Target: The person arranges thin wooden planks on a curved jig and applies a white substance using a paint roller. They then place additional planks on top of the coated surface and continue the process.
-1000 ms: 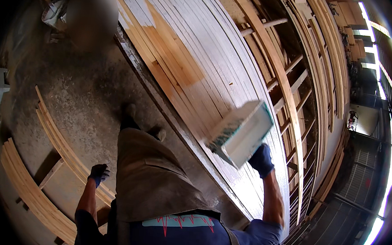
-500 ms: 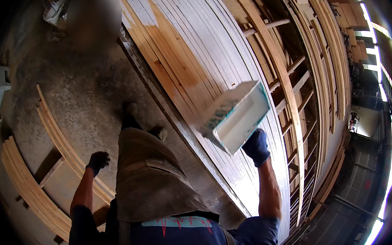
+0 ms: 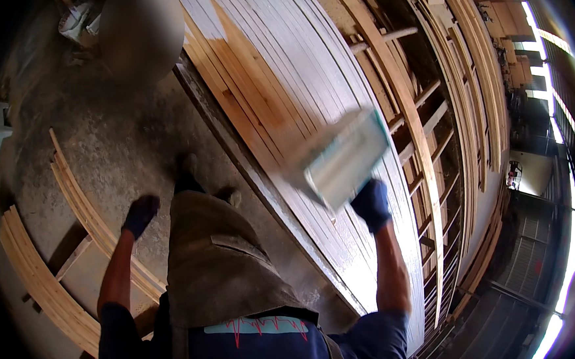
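Observation:
My right hand (image 3: 372,206), in a dark blue glove, is closed on the near right end of a white rectangular box (image 3: 348,160) with a green-smeared rim. The box is tilted over a bench of narrow boards laid side by side, and motion blurs it. Wet, shiny white coating (image 3: 295,55) covers most of the boards. A patch of bare yellowish wood (image 3: 253,88) shows to the left of the box. Whether the box touches the boards is unclear. My left hand (image 3: 142,216), also gloved, hangs beside my apron over the floor, fingers curled with nothing in them.
Long timber strips (image 3: 79,199) lie on supports at my left. Beyond the bench's right side stands a wooden rack (image 3: 407,104) with stacked strips (image 3: 475,72). A blurred round shape (image 3: 142,29) covers something at the bench's far left, near a white sack (image 3: 78,22).
The box and my right hand have shifted slightly left and toward the far end. My left hand has risen a little, its fingers now more closed.

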`<state>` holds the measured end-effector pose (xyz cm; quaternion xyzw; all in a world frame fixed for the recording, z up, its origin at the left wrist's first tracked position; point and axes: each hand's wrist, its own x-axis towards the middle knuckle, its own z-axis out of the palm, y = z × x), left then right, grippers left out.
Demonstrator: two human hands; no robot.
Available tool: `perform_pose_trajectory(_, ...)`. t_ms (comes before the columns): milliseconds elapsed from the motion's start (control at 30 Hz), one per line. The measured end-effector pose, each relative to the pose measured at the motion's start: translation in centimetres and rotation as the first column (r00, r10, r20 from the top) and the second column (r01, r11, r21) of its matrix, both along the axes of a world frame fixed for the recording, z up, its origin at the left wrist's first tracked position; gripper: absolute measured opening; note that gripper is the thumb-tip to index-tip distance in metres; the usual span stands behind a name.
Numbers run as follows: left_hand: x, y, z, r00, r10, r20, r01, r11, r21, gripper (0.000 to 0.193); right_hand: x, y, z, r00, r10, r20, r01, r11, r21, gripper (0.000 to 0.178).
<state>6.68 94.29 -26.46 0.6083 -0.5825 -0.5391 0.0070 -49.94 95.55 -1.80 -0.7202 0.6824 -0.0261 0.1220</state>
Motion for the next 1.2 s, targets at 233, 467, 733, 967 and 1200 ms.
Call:
perform_pose_trajectory(233,-11.3,-13.7,14.3,0.960,-0.124,-0.253,-0.081,0.736,-0.672,0.027,-2.7,0.9,5.2,0.965,-0.235,0.114,0.248,0.962,-0.117,0.014)
perform_pose_trajectory(467,-16.0,-16.7,19.4,0.951,-0.245,-0.189,-0.039,0.512,-0.858,0.033,-4.7,1.5,-1.2,0.891,-0.425,-0.161,0.408,0.903,-0.133,0.022)
perform_pose_trajectory(733,-17.0,-18.9,17.4,0.971,-0.217,0.102,0.158,0.258,-0.953,0.043,-5.4,4.1,0.3,0.914,-0.390,-0.114,0.369,0.914,-0.170,0.025)
perform_pose_trajectory(967,-19.4,-19.4,15.2,0.961,-0.148,0.234,0.258,0.167,-0.952,0.053,-4.4,1.8,-1.2,0.877,-0.445,0.181,0.471,0.870,-0.144,0.015)
perform_pose_trajectory(1200,-19.2,-20.1,15.5,0.975,-0.095,0.202,0.209,0.069,-0.975,0.046,-3.2,10.8,2.3,0.877,-0.442,0.189,0.462,0.883,-0.076,0.015)
